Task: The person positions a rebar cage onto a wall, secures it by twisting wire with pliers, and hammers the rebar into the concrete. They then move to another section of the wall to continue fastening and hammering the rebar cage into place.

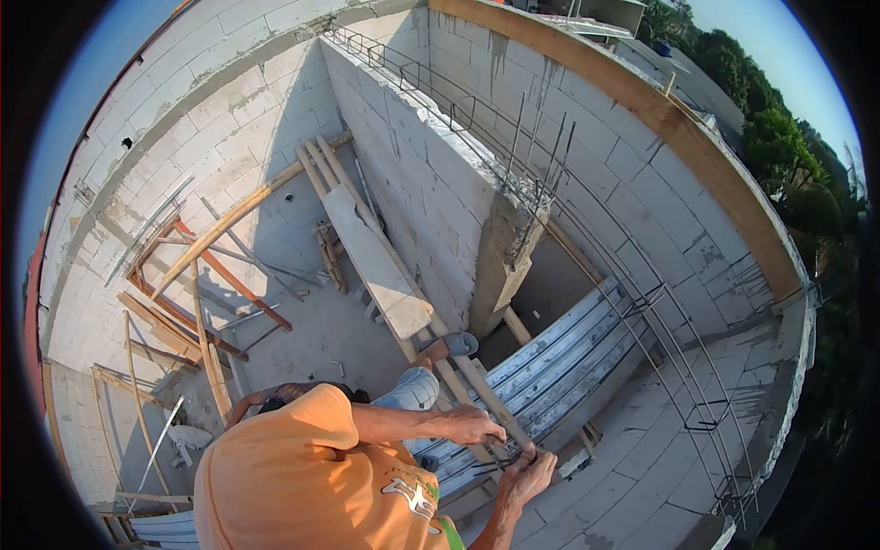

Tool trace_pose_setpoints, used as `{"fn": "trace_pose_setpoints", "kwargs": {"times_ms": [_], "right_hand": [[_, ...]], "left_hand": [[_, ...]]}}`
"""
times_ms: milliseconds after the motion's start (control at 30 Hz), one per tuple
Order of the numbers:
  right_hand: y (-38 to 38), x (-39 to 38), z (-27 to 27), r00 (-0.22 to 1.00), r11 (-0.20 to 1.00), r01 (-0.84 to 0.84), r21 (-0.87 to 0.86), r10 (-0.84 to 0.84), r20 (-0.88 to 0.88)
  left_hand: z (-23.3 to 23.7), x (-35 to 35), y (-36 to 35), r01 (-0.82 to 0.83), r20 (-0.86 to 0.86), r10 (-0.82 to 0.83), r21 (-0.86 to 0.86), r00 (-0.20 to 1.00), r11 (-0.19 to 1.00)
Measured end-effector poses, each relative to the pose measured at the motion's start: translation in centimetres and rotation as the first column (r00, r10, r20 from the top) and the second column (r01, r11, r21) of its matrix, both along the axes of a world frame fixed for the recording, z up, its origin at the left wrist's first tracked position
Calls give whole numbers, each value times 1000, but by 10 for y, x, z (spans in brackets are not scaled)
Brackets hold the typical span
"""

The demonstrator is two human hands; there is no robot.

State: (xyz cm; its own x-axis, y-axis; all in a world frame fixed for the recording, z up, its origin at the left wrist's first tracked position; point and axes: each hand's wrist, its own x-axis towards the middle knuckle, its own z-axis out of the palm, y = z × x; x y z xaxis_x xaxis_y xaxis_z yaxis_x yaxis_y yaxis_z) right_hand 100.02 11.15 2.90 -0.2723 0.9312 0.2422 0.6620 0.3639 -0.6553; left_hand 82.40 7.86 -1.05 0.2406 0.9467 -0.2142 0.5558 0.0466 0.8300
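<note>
My left hand [474, 426] is closed, with its fingers bent together above a round wooden pole [495, 401]. Just below and to the right, my right hand [530, 472] is closed in a pinch near the end of that pole. Whatever lies between the fingers of either hand is too small to make out. Thin dark rods [484, 467] show between the hands and my orange shirt [293, 467]. One sandalled foot [458, 345] rests by the poles and a pale plank [378, 261].
Beside the poles lie ribbed metal sheets [559, 353] over an opening. A rebar cage [655, 298] runs along the right, near a rough concrete column [500, 266]. Block walls [587, 119] surround the space. Timber framing [197, 275] stands below; another person's arm [243, 406] shows there.
</note>
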Motion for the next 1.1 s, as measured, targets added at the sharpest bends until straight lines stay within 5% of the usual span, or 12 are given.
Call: {"fn": "trace_pose_setpoints", "kwargs": {"times_ms": [133, 267, 367, 467, 733, 933, 1033, 1100], "right_hand": [[1, -9, -3, 994, 993, 97, -65, -99, -34], [12, -14, -5, 969, 966, 210, -152, -226, -95], [19, -17, -14, 975, 999, -20, 46, 30, -218], [28, -15, -6, 968, 984, -122, -129, 89, -235], [39, -22, -7, 926, 970, -200, -138, 141, -350], [30, -27, -18, 903, 942, -316, -109, 263, -340], [18, -32, -27, 938, 970, -41, -239, -45, -345], [14, -35, -34, 958, 987, -36, -157, -10, -287]], "left_hand": [[-11, -3, 8, 0, -84, 5, 49, 996, 999], [-4, -9, 19, -76, 21, 77, -30, 997, 997], [21, -18, 27, -14, 83, 28, -162, 996, 987], [11, -19, 25, 36, 125, -7, -235, 992, 971], [22, -22, 22, 61, 77, -38, -327, 996, 943], [5, -19, 8, -52, 289, 93, -146, 953, 988], [10, -20, 11, -59, 129, 98, -274, 987, 960], [9, -17, 10, -81, 65, 103, -278, 993, 957]]}}
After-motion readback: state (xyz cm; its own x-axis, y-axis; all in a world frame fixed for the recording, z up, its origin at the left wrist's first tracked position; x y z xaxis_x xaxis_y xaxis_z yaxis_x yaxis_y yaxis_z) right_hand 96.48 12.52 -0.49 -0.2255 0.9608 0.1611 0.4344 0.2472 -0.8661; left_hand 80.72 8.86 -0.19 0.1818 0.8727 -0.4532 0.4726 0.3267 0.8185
